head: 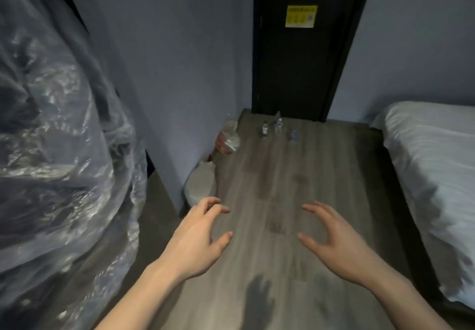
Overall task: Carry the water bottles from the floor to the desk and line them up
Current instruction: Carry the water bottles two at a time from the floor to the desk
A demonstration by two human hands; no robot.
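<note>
Plastic-wrapped bulk [56, 137]: fills the left side, crinkled clear sheeting over something dark. Beside the walking line, not across it.

Floor [282, 188]: grey wood-look boards, running bare from near to far. No obstacle between the person and the bottles.

Door [303, 47]: dark, far centre, shut, with a yellow notice [301, 16] on it. The bottles stand just in front of it.

Bed [431, 175]: white bedding along the right edge, bounding the path on that side.

Grey bundle [201, 183]: against the left wall, mid-distance; too blurred to name. Beyond it a clear bag [228, 139] with red-and-white contents, also hugging the wall.

Left hand [198, 237], right hand [334, 242]: both empty, held out low in front, fingers spread and curved, thumbs apart from the fingers. Well short of the bottles.

Water bottles [278, 126]: three or four small clear ones, upright on the floor at the far end, close together; the exact count is too small to tell. Likely thin plastic: light if empty, moderately heavy if full, smooth and yielding under a squeeze. Best taken round the mid-body or by the neck below the cap. Standing close, one could be knocked over while reaching for its neighbour.

No desk is in view.
</note>
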